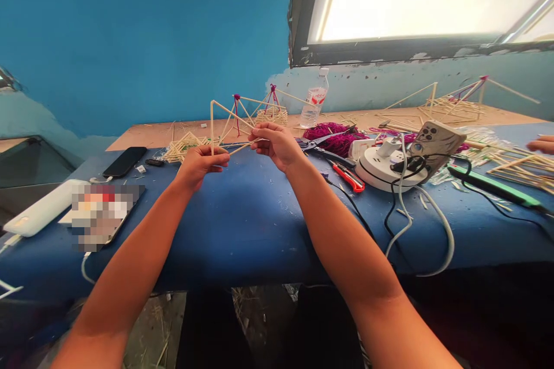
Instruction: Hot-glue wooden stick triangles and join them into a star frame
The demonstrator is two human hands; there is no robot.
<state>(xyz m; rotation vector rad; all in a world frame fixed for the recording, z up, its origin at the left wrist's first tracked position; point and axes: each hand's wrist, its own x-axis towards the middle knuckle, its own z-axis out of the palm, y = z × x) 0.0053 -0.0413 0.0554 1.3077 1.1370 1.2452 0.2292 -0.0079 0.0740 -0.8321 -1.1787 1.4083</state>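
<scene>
Out in front of me, a triangular frame of thin pale wooden sticks (212,127) is held up above the blue tabletop. My left hand (199,165) is closed on its lower left corner. At the right corner, my right hand (278,145) pinches the sticks, and the fingers partly hide how they join. Behind the frame stand stick structures with a purple knot (236,97) and another purple knot (273,89) at their tops. A pile of short sticks (184,147) lies just beyond my left hand.
On the right are purple yarn (331,139), scissors (322,142), a red utility knife (348,177) and a white power socket (378,168) with a phone (441,147) leaning on it. A bottle (314,101) stands behind. Left lie a black phone (125,161) and white power bank (45,207). Another person's hand (542,145) shows far right.
</scene>
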